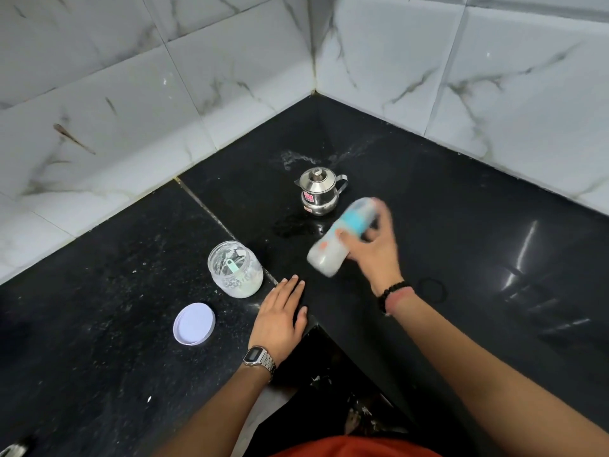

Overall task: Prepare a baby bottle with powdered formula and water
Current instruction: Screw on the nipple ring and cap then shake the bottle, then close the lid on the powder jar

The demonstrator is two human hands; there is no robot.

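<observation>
My right hand [374, 252] grips a baby bottle [336, 240] above the black counter. The bottle is tilted, its blue collar and cap up and to the right, its base down-left, with white milky liquid inside; it is motion-blurred. My left hand [280, 316] lies flat on the counter with fingers spread, holding nothing. Just left of it stands an open glass jar [235, 270] of white powder with a pale green scoop inside. The jar's white lid [194, 323] lies upside down in front of it. A small steel kettle [319, 192] with its lid on stands behind the bottle.
The black stone counter [461, 209] forms an inner corner against marble-tiled walls [131, 94]. Powder specks dot the counter on the left, and a wet patch lies before the kettle. A black ring [432, 289] rests right of my right wrist. The counter edge drops away below my hands.
</observation>
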